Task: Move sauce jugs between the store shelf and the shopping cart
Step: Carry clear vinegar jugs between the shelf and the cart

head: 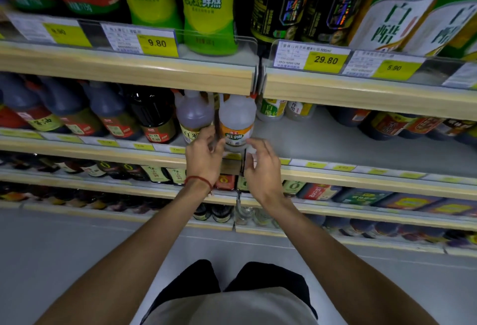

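Item: orange-labelled jug [237,120], translucent with pale contents, upright at the front edge of the middle shelf [335,144], close to the join between two shelf sections. Adjacent on its left, nearly touching: a second translucent jug [193,115] with a yellowish label, also upright. Further left on the same shelf: a black bottle [152,115], then a row of dark sauce jugs [108,113] with red and green labels. Left hand [204,154], a red cord [198,180] at its wrist, was raised at the gap between the two translucent jugs with fingers curled; blur made it impossible to tell whether it gripped either one. Right hand [263,167] was spread and relaxed, fingertips just beside the lower right of the orange-labelled jug, holding nothing. Shelf above: green pouches [209,7] over a yellow price tag [157,43] reading 9.80, and dark bottles over a tag reading 29.80.
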The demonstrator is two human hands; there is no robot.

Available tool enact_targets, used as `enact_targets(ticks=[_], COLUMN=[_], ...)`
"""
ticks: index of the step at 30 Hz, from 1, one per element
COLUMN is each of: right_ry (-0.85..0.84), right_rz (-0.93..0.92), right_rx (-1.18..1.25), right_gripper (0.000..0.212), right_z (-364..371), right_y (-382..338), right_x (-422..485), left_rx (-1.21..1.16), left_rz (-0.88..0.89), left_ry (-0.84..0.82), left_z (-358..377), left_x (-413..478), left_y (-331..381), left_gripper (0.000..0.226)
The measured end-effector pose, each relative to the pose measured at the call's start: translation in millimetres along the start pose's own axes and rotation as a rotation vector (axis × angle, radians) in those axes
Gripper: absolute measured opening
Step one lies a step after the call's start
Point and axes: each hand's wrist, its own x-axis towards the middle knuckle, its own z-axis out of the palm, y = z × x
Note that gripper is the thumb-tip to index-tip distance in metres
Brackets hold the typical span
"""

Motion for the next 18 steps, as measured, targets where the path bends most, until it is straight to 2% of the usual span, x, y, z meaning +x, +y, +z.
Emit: enact_targets(ticks=[4, 9, 14, 18], right_ry=[-0.087, -0.188, -0.283, -0.341], right_rz=[-0.123, -0.261, -0.398, -0.464], right_rx=[-0.072, -0.191, -0.306, -0.315], right_gripper=[0.033, 0.026, 0.037, 0.041], right_z=[22, 51, 83, 125], right_y=[-29, -75, -130, -187], right_x=[-13, -23, -26, -31], left_rx=[0.166, 0.518, 0.802, 0.861], left_rz=[-0.010, -0.004, -0.030, -0.111], left_ry=[0.000, -0.052, -0.026, 0.011], left_z=[-49, -118, -189, -258], left_x=[-25, -54, -69, -82], left_y=[-10, -23, -42, -68], left_gripper=[0.034, 0.039, 0.035, 0.039])
